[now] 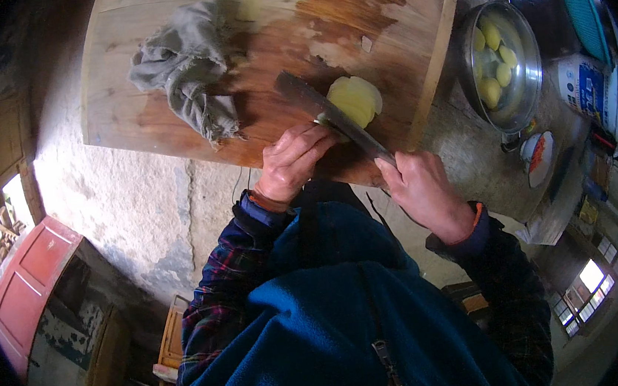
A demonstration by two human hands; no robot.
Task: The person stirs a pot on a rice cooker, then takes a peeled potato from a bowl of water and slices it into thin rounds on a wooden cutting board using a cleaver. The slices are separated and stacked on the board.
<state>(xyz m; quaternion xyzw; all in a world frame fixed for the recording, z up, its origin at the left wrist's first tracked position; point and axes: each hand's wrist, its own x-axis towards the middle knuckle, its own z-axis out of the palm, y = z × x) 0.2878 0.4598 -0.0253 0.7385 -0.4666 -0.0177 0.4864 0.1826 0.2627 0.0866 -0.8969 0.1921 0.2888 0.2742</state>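
Note:
My right hand (421, 188) grips the handle of a kitchen knife (343, 117), whose dark, broad blade points away to the upper left over the wooden board. Curled against the blade's left side are the fingers of my left hand (297, 158). A small pale bit of potato (322, 117) shows at its fingertips; the rest of that piece is hidden under the fingers. Just right of the blade lie overlapping yellow potato slices (357, 100). The wooden board (272, 99) is partly wet and dark.
A crumpled grey cloth (190, 65) lies on the board's left. Right of the board stands a metal pot (534, 68) holding several peeled potatoes (492, 91) in water. Nearer me is a white bowl (531, 149) with chopped orange-red food. A printed bag (583, 85) stands beyond the pot.

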